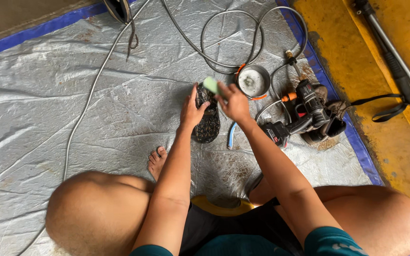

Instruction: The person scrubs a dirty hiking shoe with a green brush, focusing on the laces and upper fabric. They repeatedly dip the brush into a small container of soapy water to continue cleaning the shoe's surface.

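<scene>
A dark sandal [208, 124] lies sole up on the grey tarp [48, 95] in front of me. My left hand [191, 112] presses on its left edge and steadies it. My right hand [233, 101] is shut on a pale green brush or sponge [210, 85], held over the far end of the sandal. I sit low with both knees spread, and my bare foot [157, 161] rests on the tarp just below the sandal.
A round metal bowl [253, 80] stands right of the sandal among coiled grey hoses [228, 38]. A black cordless spray tool [304, 114] lies further right beside another dirty shoe [328, 102]. A blue tarp edge [357, 142] borders a yellow floor [357, 57] holding a metal lance [395, 61].
</scene>
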